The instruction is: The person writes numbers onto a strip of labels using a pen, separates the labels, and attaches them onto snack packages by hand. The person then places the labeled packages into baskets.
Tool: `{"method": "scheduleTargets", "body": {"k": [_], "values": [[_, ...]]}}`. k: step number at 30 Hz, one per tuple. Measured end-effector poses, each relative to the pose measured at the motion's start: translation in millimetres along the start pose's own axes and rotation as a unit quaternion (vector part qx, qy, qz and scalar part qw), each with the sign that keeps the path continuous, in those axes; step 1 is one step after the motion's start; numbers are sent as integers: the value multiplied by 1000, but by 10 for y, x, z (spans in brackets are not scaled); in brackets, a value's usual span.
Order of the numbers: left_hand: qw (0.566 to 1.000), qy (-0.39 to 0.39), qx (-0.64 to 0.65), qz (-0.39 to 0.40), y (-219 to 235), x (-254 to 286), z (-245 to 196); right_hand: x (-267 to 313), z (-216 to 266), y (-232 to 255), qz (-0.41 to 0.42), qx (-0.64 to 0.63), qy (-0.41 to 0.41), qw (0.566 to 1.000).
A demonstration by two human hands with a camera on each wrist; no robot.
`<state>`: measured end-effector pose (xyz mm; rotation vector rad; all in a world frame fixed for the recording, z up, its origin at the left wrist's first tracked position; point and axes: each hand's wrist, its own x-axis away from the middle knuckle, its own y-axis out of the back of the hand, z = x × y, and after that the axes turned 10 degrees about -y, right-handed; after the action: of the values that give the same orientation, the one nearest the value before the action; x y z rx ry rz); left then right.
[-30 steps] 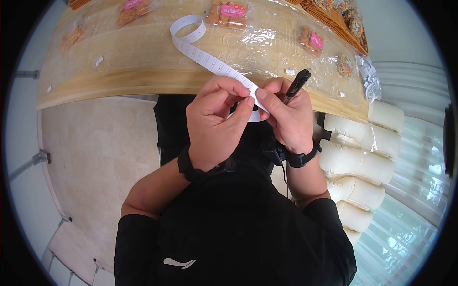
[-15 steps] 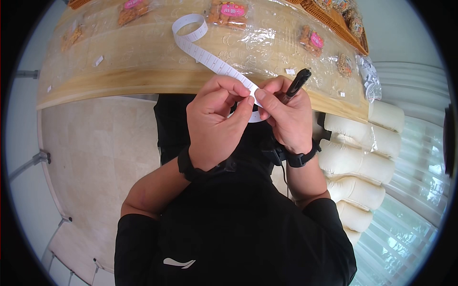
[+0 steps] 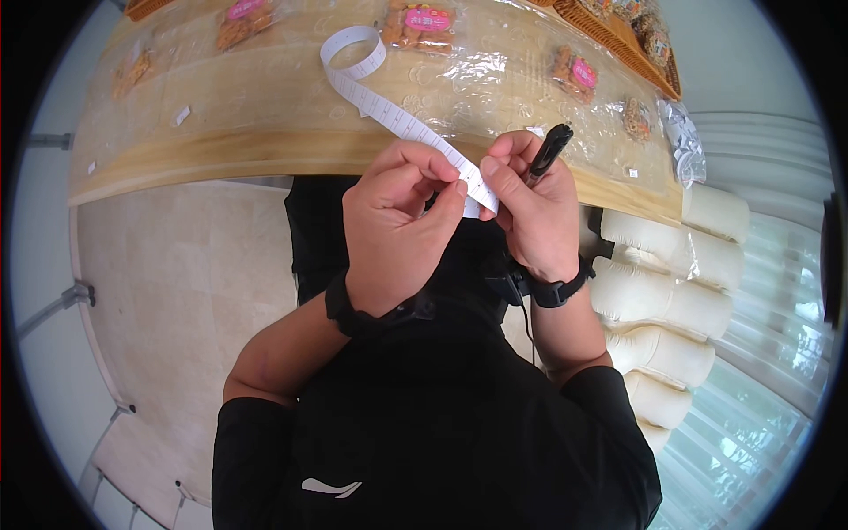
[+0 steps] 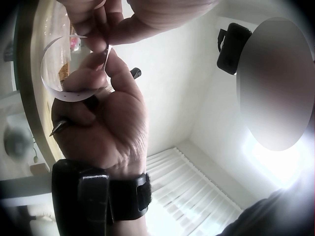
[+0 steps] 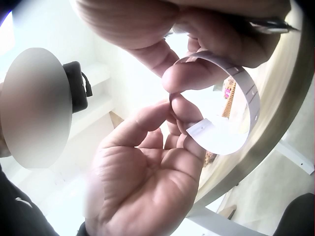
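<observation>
A white strip of printed labels (image 3: 397, 117) runs from a loose curl over the table down to both hands. My left hand (image 3: 397, 225) pinches the strip between thumb and fingertip near its lower part. The right hand (image 3: 541, 208) grips a black pen (image 3: 551, 152), its cap end pointing up past the fingers, and holds the strip at the left hand's fingertips. In the right wrist view a curved length of the strip (image 5: 252, 105) bends around below the right fingers. The pen's tip (image 4: 58, 127) sticks out from the right palm in the left wrist view.
The wooden table (image 3: 221, 150) has a clear plastic cover. On it lie bagged snacks (image 3: 419, 28) with pink labels and several small white tags (image 3: 182, 116). A wicker basket (image 3: 632, 57) stands at the far right, with a silvery wrapper (image 3: 685, 146) by the edge.
The right thumb has shifted slightly up and right, baring more of the strip between the hands. The loose lower loop sits differently beneath the fingers. The left hand has hardly moved.
</observation>
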<state>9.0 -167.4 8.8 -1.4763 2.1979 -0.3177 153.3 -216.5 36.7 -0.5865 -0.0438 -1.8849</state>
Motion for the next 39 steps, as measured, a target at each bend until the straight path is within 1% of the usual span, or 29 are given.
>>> {"method": "scheduleTargets", "body": {"k": [2, 4, 6, 7, 9, 10, 13, 17, 20, 22, 24, 25, 27, 29, 32, 34, 38, 39], "values": [[1000, -6, -8, 3, 6, -1, 4, -9, -19, 7, 4, -9, 5, 1000], [1000, 13, 20, 8, 6, -4, 2, -5, -10, 24, 8, -19, 9, 1000], [1000, 3, 24, 6, 4, -2, 30, 11, 25, 59, 13, 3, -17, 1000], [1000, -7, 28, 4, 4, 0, 41, 10, 16, 40, 13, 2, -16, 1000], [1000, -11, 18, 7, 7, 2, 46, 5, -13, -11, 20, 65, 43, 997], [1000, -15, 9, 9, 8, 3, 44, 4, -14, -6, 20, 64, 44, 997], [1000, -15, -16, 13, 7, 7, 20, -5, -24, 11, 32, 84, 38, 995], [999, -19, -27, 18, 14, 9, 11, -9, -47, 28, 8, 82, 32, 996], [1000, -1, -26, 14, 12, 4, -11, 6, -25, 19, 1, 61, 20, 998], [999, 37, -1, -8, 0, -11, -36, 24, -19, 14, 5, 44, 16, 999], [1000, 24, -9, -9, 12, -22, -27, 34, -25, 13, 9, 84, 7, 996], [1000, 11, -17, -10, 24, -33, -25, 36, -29, 19, 11, 82, 10, 997], [1000, 12, -16, -13, 40, -44, -15, 33, -34, 39, 13, 121, 6, 993], [1000, 13, -16, -16, 39, -50, -29, 42, -23, 31, 13, 126, 9, 992], [999, -12, -35, -2, 22, -76, -55, 49, -12, 38, 12, 135, 11, 991], [1000, 5, -4, -15, 19, -102, -54, 52, -9, 34, 14, 136, 14, 991], [1000, -18, -10, -21, 46, -222, -64, 72, -1, 57, 32, 132, 3, 991], [999, -2, -11, -34, 72, -269, -83, 80, 0, 74, 37, 140, -7, 989]]}}
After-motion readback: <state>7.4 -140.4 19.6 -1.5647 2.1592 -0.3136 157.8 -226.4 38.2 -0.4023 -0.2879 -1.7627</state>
